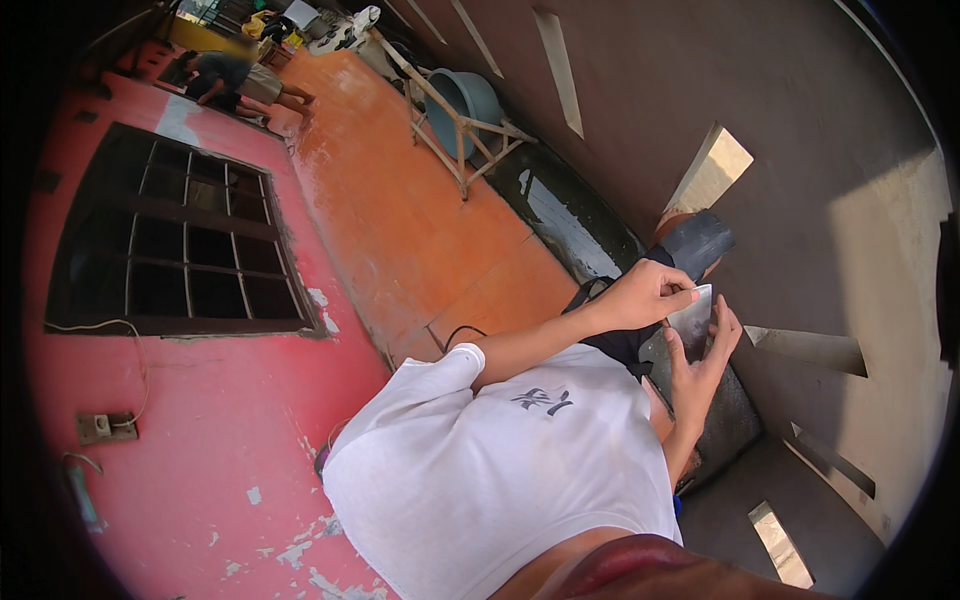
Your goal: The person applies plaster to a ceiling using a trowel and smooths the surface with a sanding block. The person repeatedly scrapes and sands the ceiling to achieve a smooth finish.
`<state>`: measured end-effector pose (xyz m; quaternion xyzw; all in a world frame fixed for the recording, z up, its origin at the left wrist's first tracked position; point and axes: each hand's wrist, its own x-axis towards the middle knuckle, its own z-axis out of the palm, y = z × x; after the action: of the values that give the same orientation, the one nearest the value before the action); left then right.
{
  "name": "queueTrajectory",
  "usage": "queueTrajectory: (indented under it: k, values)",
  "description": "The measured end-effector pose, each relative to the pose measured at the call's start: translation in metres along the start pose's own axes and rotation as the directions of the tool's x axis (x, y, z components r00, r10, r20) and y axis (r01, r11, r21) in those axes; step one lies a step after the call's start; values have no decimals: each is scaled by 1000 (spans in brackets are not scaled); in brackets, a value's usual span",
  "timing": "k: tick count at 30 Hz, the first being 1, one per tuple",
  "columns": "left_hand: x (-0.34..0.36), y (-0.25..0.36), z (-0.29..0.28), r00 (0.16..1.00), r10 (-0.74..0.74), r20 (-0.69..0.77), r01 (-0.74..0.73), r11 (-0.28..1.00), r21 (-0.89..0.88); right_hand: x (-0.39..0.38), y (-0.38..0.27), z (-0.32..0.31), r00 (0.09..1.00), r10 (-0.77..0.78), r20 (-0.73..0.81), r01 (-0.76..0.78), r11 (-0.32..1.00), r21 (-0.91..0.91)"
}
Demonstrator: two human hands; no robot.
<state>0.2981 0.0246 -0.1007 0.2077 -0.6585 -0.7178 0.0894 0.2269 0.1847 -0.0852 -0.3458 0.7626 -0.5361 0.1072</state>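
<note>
A flat grey sheet (692, 322) with a pale top edge is held in front of me, at centre right. My left hand (655, 293) pinches it along the top with closed fingers. Lower down, my right hand (700, 355) grips its sides between thumb and fingers. Beyond them, a dark grey wrap or pad (700, 240) covers part of my bent leg.
A pink wall (200, 420) has a window (185, 240) and socket (105, 427). Along the orange floor (360, 170) stand a wooden frame (463, 160) and grey-blue tub (450, 100). Two people (220, 80) are at the far end. A slotted grey wall (800, 230) runs alongside.
</note>
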Motion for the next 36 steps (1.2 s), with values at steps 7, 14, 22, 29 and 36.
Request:
queueTrajectory:
  k: [7,14,22,29,36]
  values:
    - [-12,29,-1,996,81,-43,-86,987,-137,15,-8,-14,940,-339,27,331,895,-300]
    - [-35,66,-3,999,-14,-42,1,958,-287,22,-22,-64,964,-185,192,229,942,-244]
    - [-41,83,0,998,-44,51,56,958,-280,-3,2,-100,968,-209,137,228,963,-144]
    - [-37,80,5,994,23,109,12,952,-307,-10,7,-95,977,-213,33,215,966,-141]
    - [-30,80,-1,988,27,154,11,970,-243,-10,8,-90,984,-179,-4,177,978,-110]
